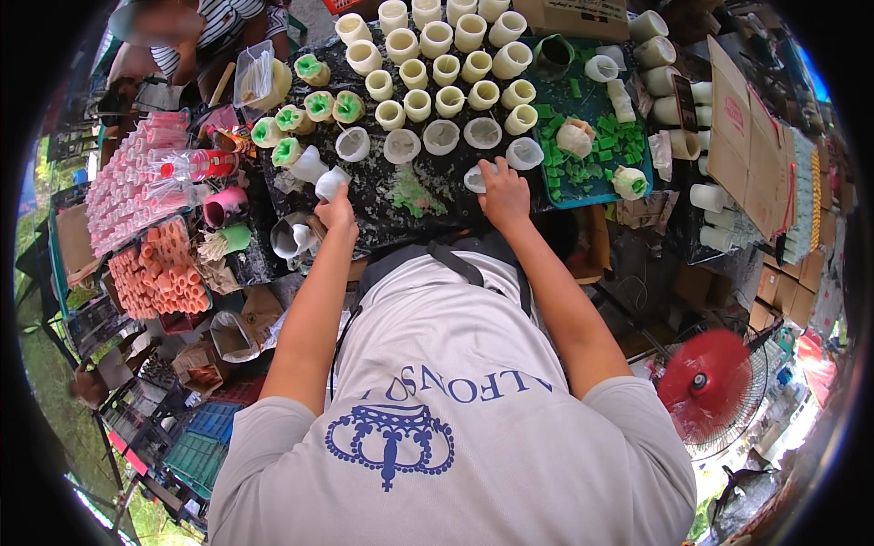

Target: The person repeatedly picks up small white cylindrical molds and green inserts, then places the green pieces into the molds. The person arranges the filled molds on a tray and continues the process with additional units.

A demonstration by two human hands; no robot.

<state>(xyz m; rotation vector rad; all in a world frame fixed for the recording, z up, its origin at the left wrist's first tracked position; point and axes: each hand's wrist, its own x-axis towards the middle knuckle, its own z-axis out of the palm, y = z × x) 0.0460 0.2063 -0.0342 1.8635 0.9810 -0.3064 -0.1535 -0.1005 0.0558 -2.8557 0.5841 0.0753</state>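
While left hand (337, 215) grasps white cup (330, 184), right hand (504, 195) grips second cup (474, 179). Table (371, 193) is black-covered; fan (701, 382) stands right.

A black-covered table (458, 182) carries yellowish cups (446, 70), white cups (442, 137) (in a nearer row) and a teal tray (592, 195).

Toward the table's (375, 193) near edge, the right hand (506, 193) hides part of one white cup (472, 179) and the left hand (336, 215) part of a second cup (330, 185); crumbs (417, 193) between them are too small to identify. The picture's top cuts off a co-worker (232, 25) beyond the far left corner and some far-edge cups (425, 13). The fan blades (719, 364) blur.
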